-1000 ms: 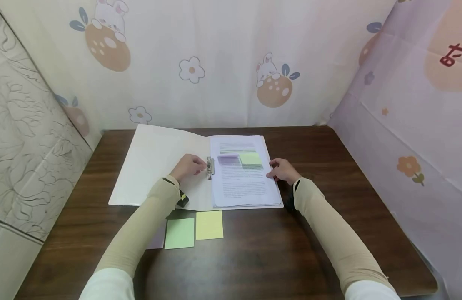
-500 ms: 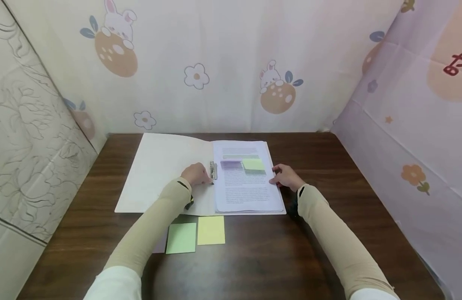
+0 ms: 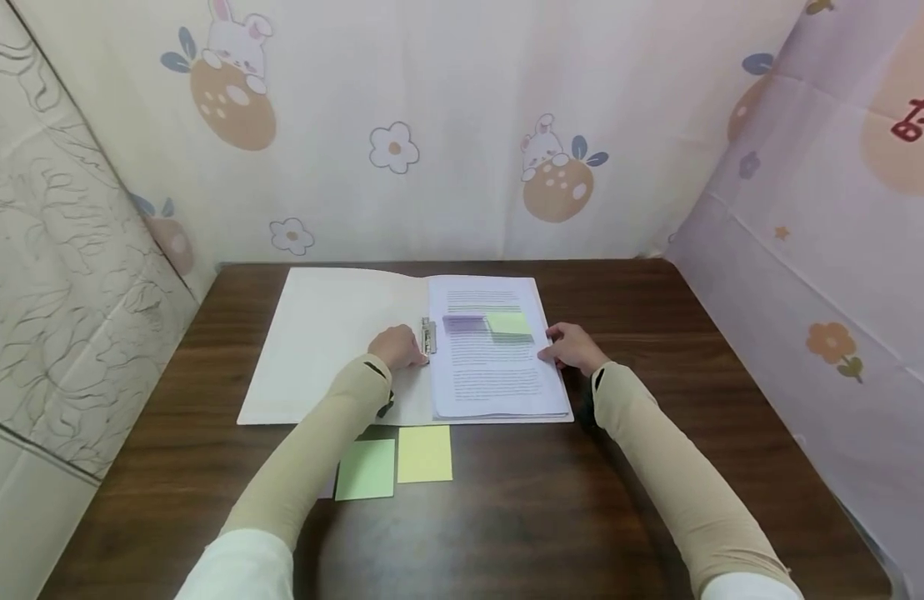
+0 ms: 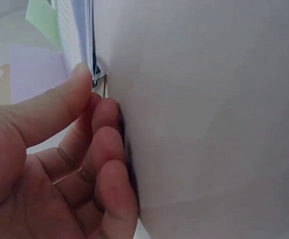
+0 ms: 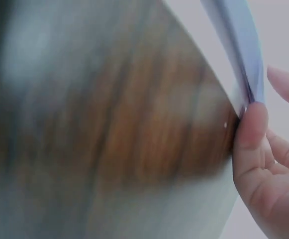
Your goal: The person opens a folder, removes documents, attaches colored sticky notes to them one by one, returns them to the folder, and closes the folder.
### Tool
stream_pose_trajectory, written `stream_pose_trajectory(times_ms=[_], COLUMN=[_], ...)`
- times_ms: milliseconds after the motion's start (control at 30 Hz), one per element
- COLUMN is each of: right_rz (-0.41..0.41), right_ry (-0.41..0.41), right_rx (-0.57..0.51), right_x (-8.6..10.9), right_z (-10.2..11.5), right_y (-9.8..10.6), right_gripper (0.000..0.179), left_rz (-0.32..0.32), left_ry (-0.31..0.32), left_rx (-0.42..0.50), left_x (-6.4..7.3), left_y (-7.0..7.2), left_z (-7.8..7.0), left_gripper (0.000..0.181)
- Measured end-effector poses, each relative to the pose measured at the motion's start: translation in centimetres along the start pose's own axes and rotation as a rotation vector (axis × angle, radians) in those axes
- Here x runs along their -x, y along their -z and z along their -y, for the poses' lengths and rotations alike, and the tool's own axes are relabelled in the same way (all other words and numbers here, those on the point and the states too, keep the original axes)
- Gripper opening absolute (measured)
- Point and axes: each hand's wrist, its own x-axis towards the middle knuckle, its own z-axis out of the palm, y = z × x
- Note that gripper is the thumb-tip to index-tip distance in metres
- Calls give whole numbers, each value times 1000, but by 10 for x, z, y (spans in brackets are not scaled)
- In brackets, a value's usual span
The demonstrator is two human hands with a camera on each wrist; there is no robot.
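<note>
A white folder lies open on the table, with a stack of printed paper on its right side. A metal clip sits by the fold, at the paper's left edge. My left hand is at the clip's lower end, thumb and index finger close together on it; in the left wrist view the other fingers rest curled against the cover. My right hand touches the stack's right edge, with thumb and index finger apart. On the top page are a green sticky note and a purple sticky note.
In front of the folder lie a yellow sticky pad and a green sticky pad. A purple pad is partly hidden by the left sleeve. A patterned curtain hangs behind the brown table.
My left hand has moved from the clip's left side to its lower end, with the fingers turned downward. The right hand stays at the paper edge. The head view has shifted slightly.
</note>
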Motion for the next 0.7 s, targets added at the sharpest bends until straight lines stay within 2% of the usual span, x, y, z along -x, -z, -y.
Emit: stream_pose_trajectory(times_ms=[233, 333, 567, 700], right_rz=[-34, -27, -18, -25], right_ry=[53, 73, 59, 61], right_rx=[243, 313, 343, 342], right_x=[5, 10, 15, 14], right_z=[6, 8, 10, 7], right_y=[-3, -5, -8, -9], right_gripper=[64, 63, 61, 59], left_rz=[5, 15, 26, 35], left_ry=[-27, -45, -130, -166], left_rx=[51, 76, 137, 131], left_x=[-2, -2, 6, 13], left_y=[-2, -2, 3, 11], left_z=[7, 8, 16, 25], left_gripper=[23, 22, 21, 19])
